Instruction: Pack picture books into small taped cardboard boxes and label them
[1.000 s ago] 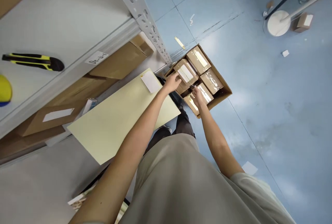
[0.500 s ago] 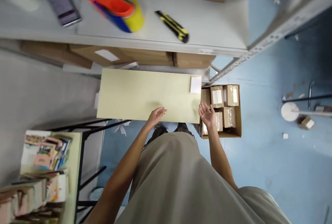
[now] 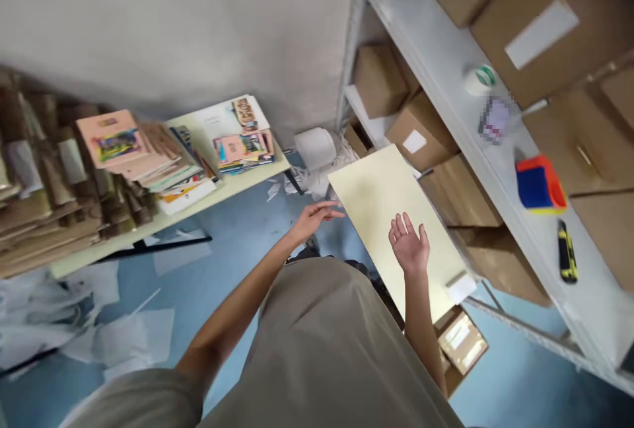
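Observation:
My left hand (image 3: 317, 215) is open, fingers spread, held in the air just left of a pale yellow board (image 3: 391, 216) that sticks out from the shelving. My right hand (image 3: 409, 243) is open too, palm up, hovering over the middle of that board. Neither hand holds anything. A small white label (image 3: 460, 287) lies near the board's near end. Below my right arm, a cardboard box of small taped packages (image 3: 463, 342) sits on the blue floor.
Grey metal shelving (image 3: 446, 65) on the right carries brown cartons, a tape dispenser (image 3: 539, 185), a yellow-black utility knife (image 3: 565, 251), a phone and a tape roll. A table (image 3: 232, 180) at left holds stacked books and envelopes. Loose paper litters the floor.
My view has swung left, away from the floor box toward the table of books. Both hands have left the small packages and risen, open, by the yellow board.

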A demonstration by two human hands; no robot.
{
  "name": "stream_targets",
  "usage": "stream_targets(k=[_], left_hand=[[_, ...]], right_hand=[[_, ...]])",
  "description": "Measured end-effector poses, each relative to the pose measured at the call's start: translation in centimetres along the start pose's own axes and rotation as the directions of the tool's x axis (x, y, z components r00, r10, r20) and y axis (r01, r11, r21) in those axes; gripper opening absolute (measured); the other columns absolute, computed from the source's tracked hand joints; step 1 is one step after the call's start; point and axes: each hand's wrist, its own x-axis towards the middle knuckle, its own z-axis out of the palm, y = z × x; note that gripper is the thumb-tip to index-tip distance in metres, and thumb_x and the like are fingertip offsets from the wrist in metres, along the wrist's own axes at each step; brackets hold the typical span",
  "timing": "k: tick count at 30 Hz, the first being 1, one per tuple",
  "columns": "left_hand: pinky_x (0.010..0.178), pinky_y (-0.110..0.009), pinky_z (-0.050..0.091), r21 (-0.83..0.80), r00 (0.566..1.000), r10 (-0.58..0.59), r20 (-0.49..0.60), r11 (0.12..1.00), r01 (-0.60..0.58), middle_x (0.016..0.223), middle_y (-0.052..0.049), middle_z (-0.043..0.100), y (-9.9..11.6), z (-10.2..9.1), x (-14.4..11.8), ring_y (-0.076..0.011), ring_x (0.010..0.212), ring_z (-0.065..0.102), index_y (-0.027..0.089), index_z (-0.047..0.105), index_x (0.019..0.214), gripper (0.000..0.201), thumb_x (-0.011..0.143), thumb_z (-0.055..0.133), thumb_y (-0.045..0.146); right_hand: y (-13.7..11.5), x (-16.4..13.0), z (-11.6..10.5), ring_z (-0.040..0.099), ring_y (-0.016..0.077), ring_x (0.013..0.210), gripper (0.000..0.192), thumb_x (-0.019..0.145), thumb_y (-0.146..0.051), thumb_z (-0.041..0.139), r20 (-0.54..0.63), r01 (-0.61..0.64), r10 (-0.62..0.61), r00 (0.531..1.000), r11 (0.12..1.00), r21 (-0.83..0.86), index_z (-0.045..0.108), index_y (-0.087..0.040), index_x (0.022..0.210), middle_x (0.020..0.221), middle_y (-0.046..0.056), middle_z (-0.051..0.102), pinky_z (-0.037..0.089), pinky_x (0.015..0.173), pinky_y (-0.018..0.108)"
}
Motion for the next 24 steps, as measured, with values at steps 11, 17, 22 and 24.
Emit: stream_targets(k=[11, 17, 22, 24], left_hand=[[0.12, -0.061, 0.058, -0.315, 0.837, -0.183, -0.517, 0.949, 0.012, 0.124, -0.023, 0.089, -3.1, -16.0, 2.9, -0.0417, 0.126, 0.082, 0.015, 0.08, 0.115, 0.057, 0.075, 0.086, 0.055], [0.111, -0.055, 0.063, -0.28, 0.711, -0.138, -0.69, 0.956, -0.087, 0.141, -0.024, 0.083, -2.1, -20.4, -1.1, -0.0365, 0.121, 0.083, 0.017, 0.075, 0.131, 0.064, 0.082, 0.082, 0.058], [0.102, -0.046, 0.066, -0.2, 0.327, -0.167, -0.93, 0.978, -0.067, 0.143, -0.02, 0.08, 0.9, -26.4, -6.2, -0.0285, 0.114, 0.083, 0.021, 0.067, 0.137, 0.055, 0.091, 0.076, 0.048], [0.103, -0.044, 0.067, -0.083, 0.12, -0.082, -0.989, 0.997, -0.008, 0.149, -0.02, 0.075, 2.6, -29.2, -8.2, -0.0275, 0.123, 0.08, 0.022, 0.061, 0.143, 0.049, 0.101, 0.07, 0.046]], right_hand=[[2.8, 0.7, 18.1, 0.079, 0.0282, 0.136, 0.051, 0.094, -0.069, 0.088, 0.051, -0.195, 0.279, 0.959, 0.779, -0.596, 0.085, -0.034, 0.13, 0.142, 0.007, 0.084, 0.064, 0.12, 0.046], [8.0, 8.8, 27.0, 0.083, 0.027, 0.123, 0.041, 0.09, -0.063, 0.092, 0.111, -0.255, 0.438, 0.892, 0.691, -0.676, 0.086, -0.031, 0.116, 0.131, 0.006, 0.088, 0.068, 0.108, 0.041], [14.0, 14.7, 35.8, 0.085, 0.026, 0.11, 0.045, 0.081, -0.061, 0.099, 0.22, -0.219, 0.563, 0.797, 0.609, -0.763, 0.086, -0.029, 0.109, 0.118, 0.006, 0.09, 0.068, 0.099, 0.037], [16.6, 15.9, 39.1, 0.086, 0.026, 0.109, 0.049, 0.079, -0.065, 0.1, 0.284, -0.175, 0.617, 0.734, 0.575, -0.799, 0.086, -0.028, 0.11, 0.117, 0.007, 0.091, 0.067, 0.099, 0.037]])
